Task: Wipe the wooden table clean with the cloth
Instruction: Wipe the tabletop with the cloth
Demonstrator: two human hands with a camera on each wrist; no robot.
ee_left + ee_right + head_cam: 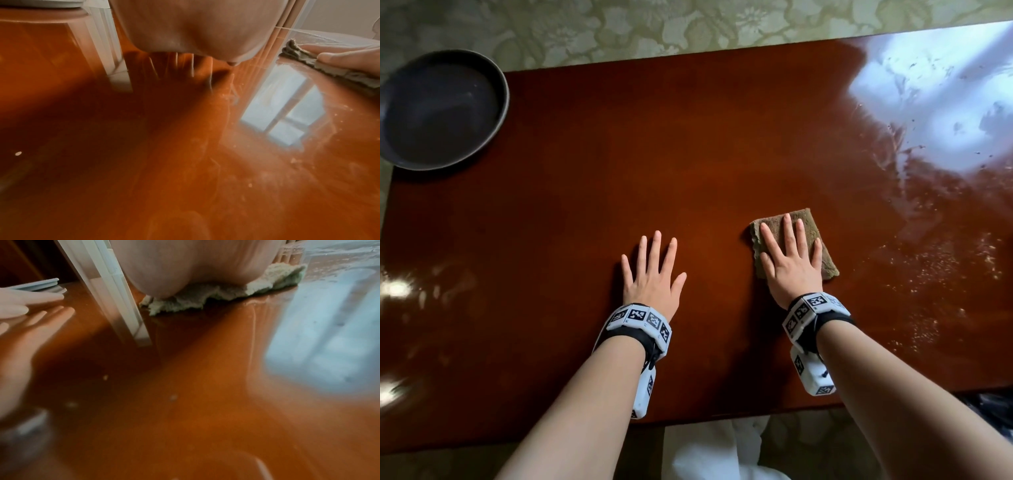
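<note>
A folded brownish cloth lies on the glossy red-brown wooden table, right of the middle. My right hand presses flat on it with straight, spread fingers. In the right wrist view the cloth shows under the palm. My left hand lies flat on the bare wood to the cloth's left, fingers spread, holding nothing. The left wrist view shows the cloth at the right, with the right hand's fingers on it.
A dark round bowl sits on the table's far left corner. Pale crumbs and specks are scattered over the right part, with wet smears in the window glare at the far right. Patterned floor lies beyond the far edge.
</note>
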